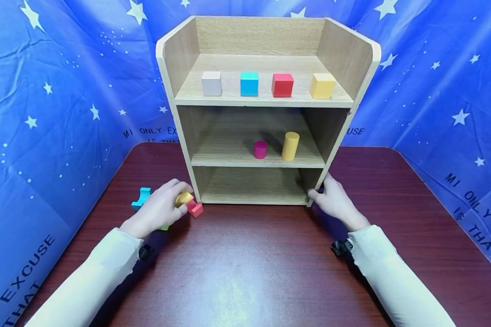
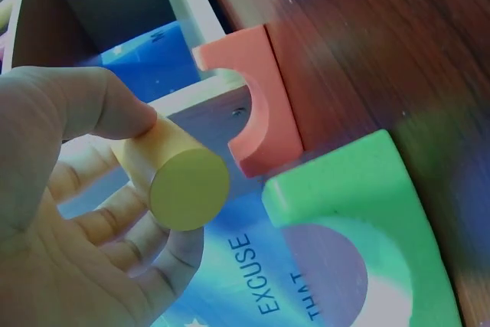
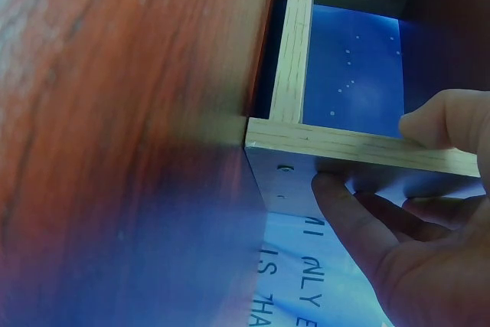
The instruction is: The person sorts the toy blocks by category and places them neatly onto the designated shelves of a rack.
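Between thumb and fingers, my left hand [image 1: 162, 206] pinches a yellow cylinder [image 2: 187, 185] just left of the wooden shelf [image 1: 245, 163]. Around that hand lie a red arch block [image 2: 268, 105], a green arch block [image 2: 367, 189] and a blue arch block [image 1: 141, 198]; in the head view the green one is mostly hidden under the hand. My right hand [image 1: 336, 203] grips the shelf's right side panel [image 3: 360, 147] near its base, thumb on the inner side and fingers on the outer side.
On the top shelf stand a white cube [image 1: 211, 84], a blue cube [image 1: 249, 84], a red cube [image 1: 282, 85] and a yellow cube [image 1: 322, 86]. The middle shelf bears a short magenta cylinder [image 1: 260, 150] and a taller yellow cylinder [image 1: 290, 146]. A blue starry cloth [image 1: 65, 113] surrounds the table.
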Action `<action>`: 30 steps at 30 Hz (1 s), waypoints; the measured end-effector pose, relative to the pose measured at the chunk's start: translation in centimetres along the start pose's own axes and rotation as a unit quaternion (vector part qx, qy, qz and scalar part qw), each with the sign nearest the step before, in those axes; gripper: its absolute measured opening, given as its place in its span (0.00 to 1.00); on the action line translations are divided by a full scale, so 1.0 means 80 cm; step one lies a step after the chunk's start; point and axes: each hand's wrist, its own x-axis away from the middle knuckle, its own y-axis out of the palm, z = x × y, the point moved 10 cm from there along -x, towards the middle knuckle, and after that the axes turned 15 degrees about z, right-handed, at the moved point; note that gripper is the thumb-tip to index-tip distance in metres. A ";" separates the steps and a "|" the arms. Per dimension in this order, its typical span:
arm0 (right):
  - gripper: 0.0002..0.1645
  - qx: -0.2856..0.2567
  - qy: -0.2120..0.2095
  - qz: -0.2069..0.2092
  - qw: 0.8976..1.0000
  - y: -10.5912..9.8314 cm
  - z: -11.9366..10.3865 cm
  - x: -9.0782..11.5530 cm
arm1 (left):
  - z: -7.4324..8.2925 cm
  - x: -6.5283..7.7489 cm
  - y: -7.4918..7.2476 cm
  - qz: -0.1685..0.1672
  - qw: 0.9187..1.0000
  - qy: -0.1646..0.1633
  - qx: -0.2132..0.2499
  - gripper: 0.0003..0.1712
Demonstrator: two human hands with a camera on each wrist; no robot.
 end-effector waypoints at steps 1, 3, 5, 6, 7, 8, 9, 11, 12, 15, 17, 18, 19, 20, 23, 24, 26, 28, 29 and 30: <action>0.26 0.000 0.001 0.000 1.000 0.000 0.000 0.000 | 0.001 0.000 0.000 -0.001 1.000 0.000 0.000 0.19; 0.26 0.001 0.001 0.000 1.000 0.000 0.001 0.000 | 0.004 0.001 0.000 -0.002 1.000 0.001 0.002 0.19; 0.25 0.001 0.003 0.000 1.000 0.000 0.001 0.000 | 0.008 0.001 -0.001 0.001 1.000 0.004 0.005 0.19; 0.25 0.000 0.002 0.000 1.000 0.000 0.001 0.000 | 0.010 0.001 -0.001 0.003 1.000 0.007 0.007 0.19; 0.26 0.000 0.001 0.000 1.000 0.000 0.001 0.000 | 0.013 0.001 -0.002 0.006 1.000 0.011 0.009 0.19; 0.26 0.000 0.000 0.001 1.000 0.000 0.001 0.000 | 0.015 0.001 -0.003 0.009 1.000 0.014 0.011 0.19; 0.26 0.000 0.000 0.001 1.000 0.000 0.001 0.000 | 0.017 0.001 -0.003 0.012 1.000 0.018 0.013 0.19; 0.26 0.001 -0.002 0.002 1.000 0.000 0.000 0.000 | 0.020 0.001 -0.003 0.015 1.000 0.022 0.015 0.19; 0.26 0.001 -0.002 0.002 1.000 0.000 0.000 -0.001 | 0.022 0.001 -0.003 0.015 0.999 0.023 0.017 0.19; 0.26 0.002 -0.003 0.002 1.000 0.000 0.000 -0.001 | 0.025 0.000 -0.001 0.017 0.999 0.021 0.024 0.19; 0.26 0.001 -0.003 0.001 1.000 0.001 0.000 -0.001 | 0.027 0.000 0.000 0.018 0.999 0.019 0.026 0.19; 0.26 0.001 -0.003 0.000 1.000 0.001 0.000 0.000 | 0.028 0.000 0.001 0.019 0.999 0.020 0.028 0.19; 0.26 0.001 -0.002 0.000 1.000 0.001 -0.001 0.000 | 0.029 0.000 0.001 0.021 0.999 0.021 0.028 0.20; 0.26 0.001 -0.002 -0.001 1.000 0.001 -0.001 0.000 | 0.031 0.000 0.001 0.023 0.999 0.022 0.027 0.20; 0.26 0.000 0.000 -0.001 1.000 0.000 0.000 0.000 | 0.036 0.000 -0.001 0.028 0.999 0.027 0.028 0.20; 0.26 0.000 0.000 -0.001 1.000 0.000 0.000 0.000 | 0.038 0.000 -0.002 0.029 0.999 0.029 0.028 0.20; 0.27 0.001 -0.001 0.000 1.000 -0.001 0.000 0.000 | 0.041 0.000 -0.003 0.030 0.999 0.029 0.030 0.19; 0.27 0.001 -0.002 0.001 1.000 -0.001 -0.001 0.000 | 0.045 0.000 -0.002 0.030 0.998 0.031 0.034 0.19; 0.27 0.002 -0.003 0.001 1.000 -0.001 0.000 0.000 | 0.047 0.000 -0.002 0.030 0.998 0.034 0.036 0.19; 0.26 0.002 -0.003 0.002 1.000 -0.001 0.000 0.000 | 0.049 0.000 -0.002 0.031 0.998 0.036 0.039 0.19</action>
